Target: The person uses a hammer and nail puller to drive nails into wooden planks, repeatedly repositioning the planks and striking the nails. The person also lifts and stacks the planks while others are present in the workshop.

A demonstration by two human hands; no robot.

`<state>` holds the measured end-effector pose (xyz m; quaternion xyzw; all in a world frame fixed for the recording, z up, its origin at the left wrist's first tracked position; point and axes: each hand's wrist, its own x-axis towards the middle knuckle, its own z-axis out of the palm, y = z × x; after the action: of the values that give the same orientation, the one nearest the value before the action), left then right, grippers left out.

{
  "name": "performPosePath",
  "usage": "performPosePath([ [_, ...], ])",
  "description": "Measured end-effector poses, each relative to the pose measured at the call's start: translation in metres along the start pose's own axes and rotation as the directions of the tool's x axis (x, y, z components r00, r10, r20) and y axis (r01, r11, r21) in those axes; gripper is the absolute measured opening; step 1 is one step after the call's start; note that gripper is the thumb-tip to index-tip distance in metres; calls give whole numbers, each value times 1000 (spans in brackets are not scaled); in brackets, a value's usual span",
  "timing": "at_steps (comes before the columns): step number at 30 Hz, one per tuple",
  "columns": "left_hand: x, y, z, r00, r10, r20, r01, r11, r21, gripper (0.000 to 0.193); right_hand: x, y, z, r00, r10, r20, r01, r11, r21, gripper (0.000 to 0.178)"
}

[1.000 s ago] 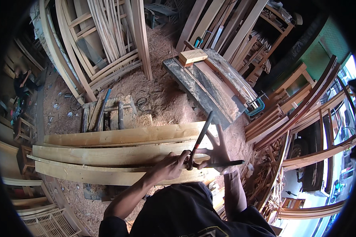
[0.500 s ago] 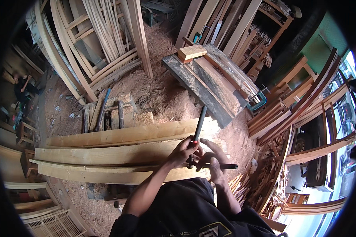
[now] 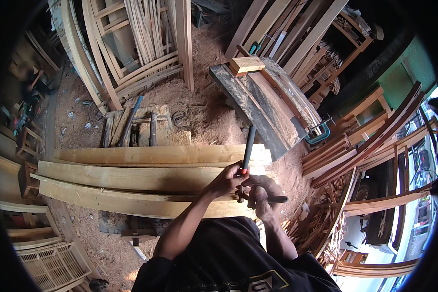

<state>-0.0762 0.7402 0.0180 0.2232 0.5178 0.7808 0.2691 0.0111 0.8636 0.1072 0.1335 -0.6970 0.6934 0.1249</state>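
My left hand is closed around the lower end of a long dark tool handle with a red band, which points up and away from me. Close beside it, my right hand has its fingers curled around a shorter black handle that sticks out to the right. Between the hands a small dark metal part partly shows. Whether the two handles belong to one tool is hidden by my fingers. Directly below the hands lie several long pale boards, side by side.
A dark work table with a wood block and a teal clamp stands ahead to the right. Low wooden trestle lies beyond the boards. Timber frames lean at the back. Wood shavings cover the floor; a person sits far left.
My right hand's fingers have curled in, and less of the black handle sticks out. The left hand keeps its grip on the long handle. The whole view has shifted slightly.
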Motion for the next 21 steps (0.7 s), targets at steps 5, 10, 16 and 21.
performPosePath([
  [5,-3,6,4,998,-44,-43,44,999,-5,11,5,-4,2,998,60,0,-60,998,2,33],
  [10,-10,14,7,990,-119,-70,110,987,-121,15,7,-3,10,999,31,19,-31,999,-22,35],
  [16,-6,3,2,995,-5,-103,9,999,47,12,8,-1,9,999,39,19,-40,998,48,32],
  [21,-8,-3,2,995,-20,-97,25,998,52,16,14,-4,11,985,173,-11,-172,982,76,31],
])
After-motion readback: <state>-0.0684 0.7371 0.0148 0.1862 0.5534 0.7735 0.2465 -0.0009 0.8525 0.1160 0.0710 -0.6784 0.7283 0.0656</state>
